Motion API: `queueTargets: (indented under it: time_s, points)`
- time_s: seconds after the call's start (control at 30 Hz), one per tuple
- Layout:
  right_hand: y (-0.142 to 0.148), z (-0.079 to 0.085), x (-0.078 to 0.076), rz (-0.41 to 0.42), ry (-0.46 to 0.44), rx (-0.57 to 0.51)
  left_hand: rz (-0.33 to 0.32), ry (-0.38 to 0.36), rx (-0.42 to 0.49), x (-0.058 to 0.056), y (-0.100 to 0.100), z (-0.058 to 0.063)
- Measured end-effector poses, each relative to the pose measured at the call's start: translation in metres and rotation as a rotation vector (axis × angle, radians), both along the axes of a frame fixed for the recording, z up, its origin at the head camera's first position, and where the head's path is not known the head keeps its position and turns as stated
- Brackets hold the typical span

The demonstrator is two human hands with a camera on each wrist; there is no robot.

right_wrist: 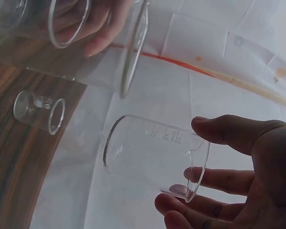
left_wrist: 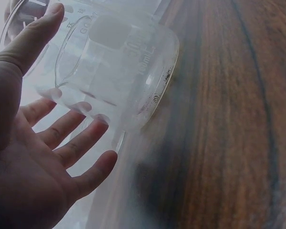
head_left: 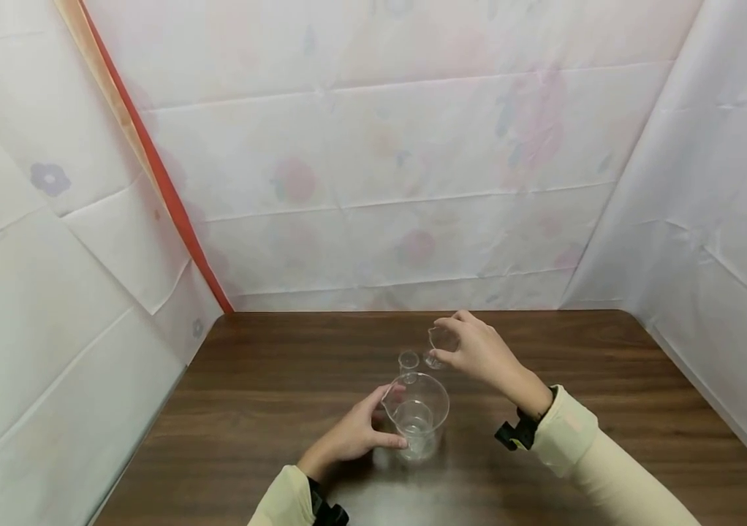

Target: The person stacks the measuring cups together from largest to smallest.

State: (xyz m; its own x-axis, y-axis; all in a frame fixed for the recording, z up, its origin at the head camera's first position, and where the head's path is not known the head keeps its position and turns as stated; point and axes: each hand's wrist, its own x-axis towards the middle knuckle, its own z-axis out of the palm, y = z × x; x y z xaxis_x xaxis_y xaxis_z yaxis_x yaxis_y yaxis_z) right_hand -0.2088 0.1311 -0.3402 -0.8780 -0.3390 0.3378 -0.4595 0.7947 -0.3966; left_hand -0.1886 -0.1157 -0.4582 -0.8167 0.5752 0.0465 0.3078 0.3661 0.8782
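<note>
Closest in, the left hand (head_left: 355, 432) curves its fingers round the large beaker (head_left: 438, 413) on the worktop (head_left: 248, 431), a smaller beaker (head_left: 414, 422) nested inside; just beyond stands a tiny beaker (right_wrist: 38, 112), and beside it the right hand (head_left: 479, 347) pinches a graduated beaker (right_wrist: 155, 160) near its rim, fingers gripping it aloft.

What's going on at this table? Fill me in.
A person is handling glass beakers. The left hand grips a large beaker with a smaller beaker nested inside it. The right hand holds a 50-mark beaker near its rim, raised off the table. Another small beaker stands on the table, just beyond the large one.
</note>
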Motion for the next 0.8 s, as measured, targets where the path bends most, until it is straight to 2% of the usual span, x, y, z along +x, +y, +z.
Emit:
queueTargets:
  time_s: [0.17, 0.43, 0.6, 0.8]
  points:
    - [-0.003, 0.001, 0.004, 0.017, 0.0, 0.007, 0.008, -0.009, -0.003, 0.0, -0.001, -0.004]
    - [-0.002, 0.001, 0.01, 0.027, 0.017, 0.0, -0.022, -0.007, 0.024, -0.001, 0.002, -0.007]
    - [-0.004, 0.001, 0.016, 0.056, 0.025, -0.021, -0.023, 0.008, 0.008, 0.0, 0.001, -0.01]
    - [-0.009, 0.006, 0.021, 0.089, 0.064, -0.033, -0.007, 0.017, -0.003, 0.0, -0.002, -0.005]
